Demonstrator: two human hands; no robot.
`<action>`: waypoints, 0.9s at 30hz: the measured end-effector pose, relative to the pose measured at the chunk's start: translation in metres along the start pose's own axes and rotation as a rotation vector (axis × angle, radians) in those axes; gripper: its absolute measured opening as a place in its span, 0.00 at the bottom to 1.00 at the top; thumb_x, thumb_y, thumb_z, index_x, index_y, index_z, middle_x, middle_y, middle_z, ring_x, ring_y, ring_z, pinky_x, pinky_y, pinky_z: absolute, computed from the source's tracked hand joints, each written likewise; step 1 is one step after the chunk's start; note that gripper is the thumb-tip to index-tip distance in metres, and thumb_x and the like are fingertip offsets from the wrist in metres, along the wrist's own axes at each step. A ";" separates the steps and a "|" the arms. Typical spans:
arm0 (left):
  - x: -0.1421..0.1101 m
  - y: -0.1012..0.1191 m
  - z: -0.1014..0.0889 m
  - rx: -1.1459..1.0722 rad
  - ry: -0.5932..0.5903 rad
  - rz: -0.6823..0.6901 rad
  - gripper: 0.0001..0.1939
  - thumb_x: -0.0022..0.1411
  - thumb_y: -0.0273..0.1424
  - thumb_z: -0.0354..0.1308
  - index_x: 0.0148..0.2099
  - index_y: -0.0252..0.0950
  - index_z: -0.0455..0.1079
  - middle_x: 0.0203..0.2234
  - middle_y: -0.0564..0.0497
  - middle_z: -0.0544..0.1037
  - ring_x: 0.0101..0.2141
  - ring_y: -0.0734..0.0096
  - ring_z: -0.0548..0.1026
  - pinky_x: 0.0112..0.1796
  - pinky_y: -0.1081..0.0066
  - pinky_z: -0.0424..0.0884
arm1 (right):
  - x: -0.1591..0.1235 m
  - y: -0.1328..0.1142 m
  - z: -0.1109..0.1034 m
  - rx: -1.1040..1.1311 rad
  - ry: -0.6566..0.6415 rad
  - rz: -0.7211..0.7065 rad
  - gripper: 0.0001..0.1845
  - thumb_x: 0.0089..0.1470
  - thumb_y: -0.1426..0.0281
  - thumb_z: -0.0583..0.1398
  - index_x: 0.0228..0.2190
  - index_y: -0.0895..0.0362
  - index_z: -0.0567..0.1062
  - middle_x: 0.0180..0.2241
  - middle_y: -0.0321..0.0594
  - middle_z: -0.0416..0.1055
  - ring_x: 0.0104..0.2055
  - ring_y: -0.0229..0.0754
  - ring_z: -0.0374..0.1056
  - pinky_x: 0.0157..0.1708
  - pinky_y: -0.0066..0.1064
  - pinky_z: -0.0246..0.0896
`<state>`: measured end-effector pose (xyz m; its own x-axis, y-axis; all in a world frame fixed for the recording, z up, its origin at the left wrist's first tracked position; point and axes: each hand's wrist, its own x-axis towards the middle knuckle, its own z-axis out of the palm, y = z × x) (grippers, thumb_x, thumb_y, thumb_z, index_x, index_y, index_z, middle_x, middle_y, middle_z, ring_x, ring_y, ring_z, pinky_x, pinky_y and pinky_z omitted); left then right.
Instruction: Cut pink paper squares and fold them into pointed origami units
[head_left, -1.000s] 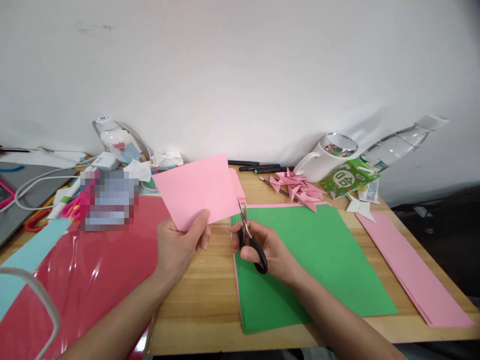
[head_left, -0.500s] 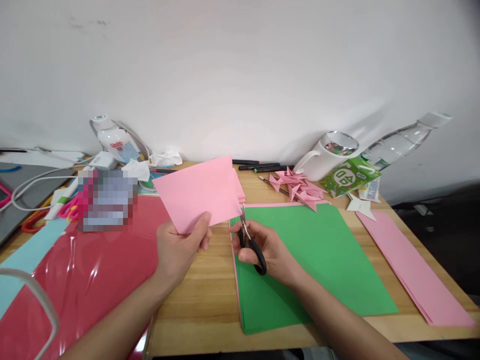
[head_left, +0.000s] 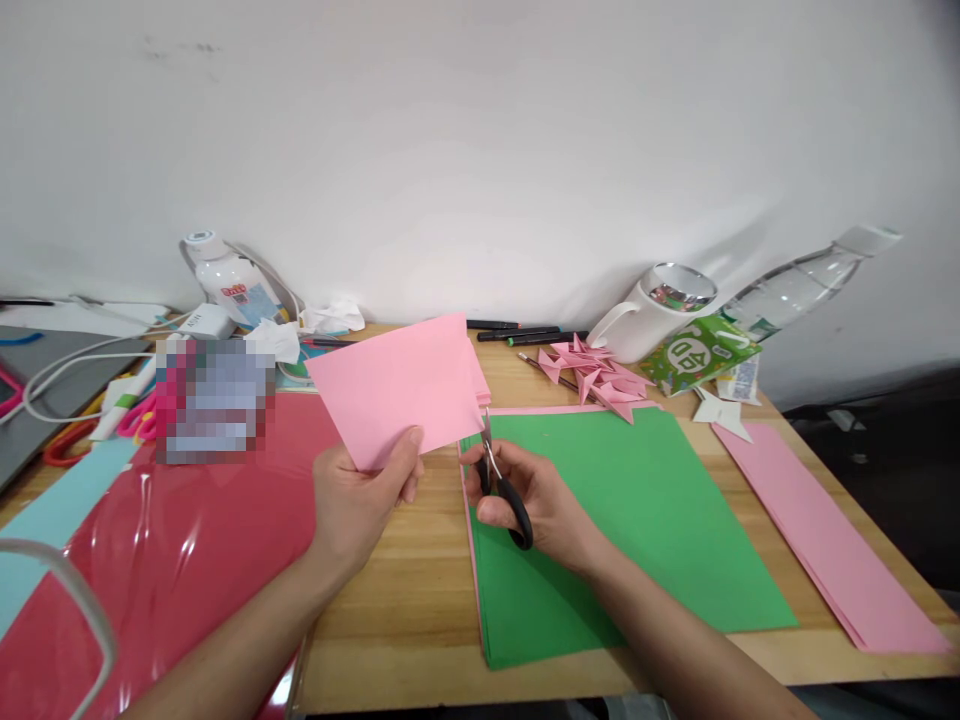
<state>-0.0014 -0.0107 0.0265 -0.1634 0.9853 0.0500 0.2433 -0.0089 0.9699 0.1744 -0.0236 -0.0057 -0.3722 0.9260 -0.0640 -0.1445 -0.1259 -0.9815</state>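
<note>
My left hand (head_left: 367, 497) pinches a piece of pink paper (head_left: 401, 385) by its lower edge, thumb on the front face. More pink layers show behind its right side. In my right hand (head_left: 529, 490) is a pair of scissors (head_left: 512, 510) with black handles, its thumb and fingers about the loops. The blades point up and away, at the paper's lower right corner; whether they are cutting into it I cannot tell. Under my right hand lies a stack of green paper (head_left: 637, 520), with pink sheets showing along its edges.
Behind the green stack are folded pink paper pieces (head_left: 592, 375), black pens (head_left: 529, 333), a white mug (head_left: 637, 325), a green packet (head_left: 701, 352) and a leaning clear bottle (head_left: 799, 285). Pink strips (head_left: 832, 540) lie right. Left are a red plastic-covered pack (head_left: 217, 540), a white bottle (head_left: 232, 280) and cables.
Almost nothing differs. The pink paper in my left hand sits a tiny bit lower; the scissors and both hands hold nearly the same place.
</note>
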 end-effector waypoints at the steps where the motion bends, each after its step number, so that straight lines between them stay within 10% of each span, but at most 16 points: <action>1: 0.000 0.000 0.000 0.004 -0.001 0.002 0.20 0.54 0.34 0.59 0.13 0.36 0.63 0.08 0.56 0.66 0.12 0.79 0.63 0.15 0.77 0.59 | 0.000 0.000 0.000 0.000 -0.001 0.000 0.25 0.41 0.56 0.69 0.37 0.55 0.70 0.28 0.35 0.67 0.29 0.36 0.63 0.32 0.30 0.59; 27: 0.001 0.001 0.000 0.004 -0.004 -0.008 0.20 0.54 0.34 0.59 0.13 0.36 0.64 0.08 0.56 0.66 0.12 0.79 0.62 0.15 0.77 0.58 | 0.000 -0.001 0.001 -0.016 0.010 -0.002 0.25 0.42 0.54 0.68 0.36 0.56 0.70 0.26 0.33 0.66 0.26 0.34 0.60 0.29 0.28 0.56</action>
<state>-0.0016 -0.0098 0.0272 -0.1618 0.9860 0.0412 0.2460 -0.0002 0.9693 0.1739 -0.0233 -0.0049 -0.3626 0.9297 -0.0641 -0.1306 -0.1188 -0.9843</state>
